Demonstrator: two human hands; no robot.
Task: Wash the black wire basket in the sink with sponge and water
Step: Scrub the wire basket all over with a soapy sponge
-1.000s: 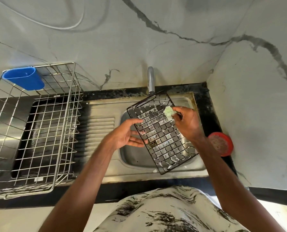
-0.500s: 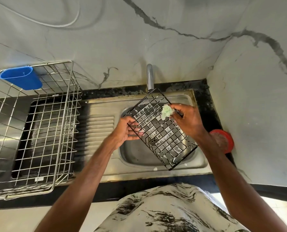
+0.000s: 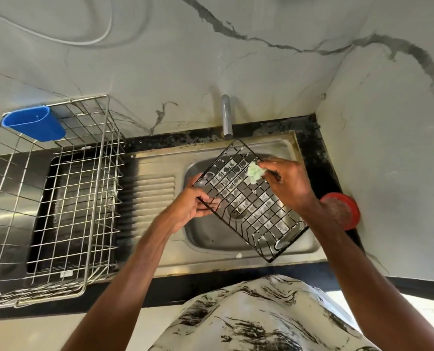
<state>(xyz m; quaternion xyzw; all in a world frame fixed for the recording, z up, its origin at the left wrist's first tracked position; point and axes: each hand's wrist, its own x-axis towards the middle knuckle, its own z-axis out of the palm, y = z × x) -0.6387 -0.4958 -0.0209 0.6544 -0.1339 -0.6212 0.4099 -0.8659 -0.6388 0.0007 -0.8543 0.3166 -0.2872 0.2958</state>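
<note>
- Head view: the black wire basket (image 3: pixel 250 200) is held tilted above the sink (image 3: pixel 223 264) bowl. Its long axis runs from the far corner under the tap (image 3: pixel 226 117) to the near-right corner.
- The left hand (image 3: pixel 190 206) pinches the basket's left rim. The right hand (image 3: pixel 289 183) pinches a pale green sponge (image 3: pixel 254 172) against the far wires, so a scrub would likely run toward the person.
- Suds cling to the basket's mesh. The steel dish rack (image 3: pixel 59 198) on the left carries a blue holder (image 3: pixel 33 122) whose contents cannot be seen.
</note>
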